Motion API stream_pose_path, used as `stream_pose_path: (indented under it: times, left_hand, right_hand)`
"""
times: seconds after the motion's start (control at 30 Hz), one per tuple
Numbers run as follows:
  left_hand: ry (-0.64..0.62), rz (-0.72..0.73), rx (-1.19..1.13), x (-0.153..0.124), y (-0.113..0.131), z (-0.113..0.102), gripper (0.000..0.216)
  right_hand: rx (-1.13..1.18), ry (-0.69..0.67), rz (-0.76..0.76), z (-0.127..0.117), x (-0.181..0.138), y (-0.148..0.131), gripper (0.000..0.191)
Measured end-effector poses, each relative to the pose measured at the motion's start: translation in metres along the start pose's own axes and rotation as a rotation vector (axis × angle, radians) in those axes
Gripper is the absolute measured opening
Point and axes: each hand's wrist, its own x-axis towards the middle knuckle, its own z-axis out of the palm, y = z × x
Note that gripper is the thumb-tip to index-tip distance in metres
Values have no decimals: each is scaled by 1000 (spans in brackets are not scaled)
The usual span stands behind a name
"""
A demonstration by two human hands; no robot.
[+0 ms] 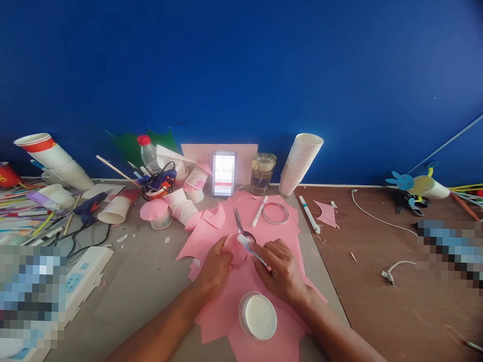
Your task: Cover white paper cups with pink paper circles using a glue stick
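Observation:
My left hand [218, 264] pinches a rounded piece of pink paper [232, 248] by its left edge. In my right hand [281, 267] is a slim white tube with blue markings [245, 242], its end against the paper; whether it is a glue or a marker I cannot make out. Behind it lie scissors [238, 220], the handles partly hidden by my hands. Below my hands a white paper cup [261, 316] stands on a large pink sheet [225, 307] with jagged edges.
A white marker [259, 211] and a clear tape ring [276, 213] lie on the sheet. Behind stand a lit phone [224, 172], a glass jar [262, 174] and stacked paper cups [301, 163]. Left are a glue gun [90, 207] and power strip [77, 281].

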Motion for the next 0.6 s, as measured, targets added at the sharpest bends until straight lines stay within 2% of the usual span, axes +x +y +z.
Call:
stream_pose_path:
  times: [0.13, 0.23, 0.37, 0.53, 0.6]
  left_hand:
    - [7, 39, 37, 0, -4, -2, 21]
    - [9, 59, 70, -1, -6, -2, 14]
    - [0, 47, 113, 1, -7, -3, 20]
    - [17, 28, 37, 2, -5, -2, 45]
    - [50, 21, 43, 3, -5, -3, 43]
  right_hand:
    - [68, -76, -51, 4, 0, -6, 43]
    - [68, -77, -62, 10, 0, -6, 40]
    - [0, -73, -21, 12, 0, -1, 35]
    - [-64, 27, 25, 6, 1, 4, 33]
    - [-16, 23, 9, 5, 0, 3, 35]
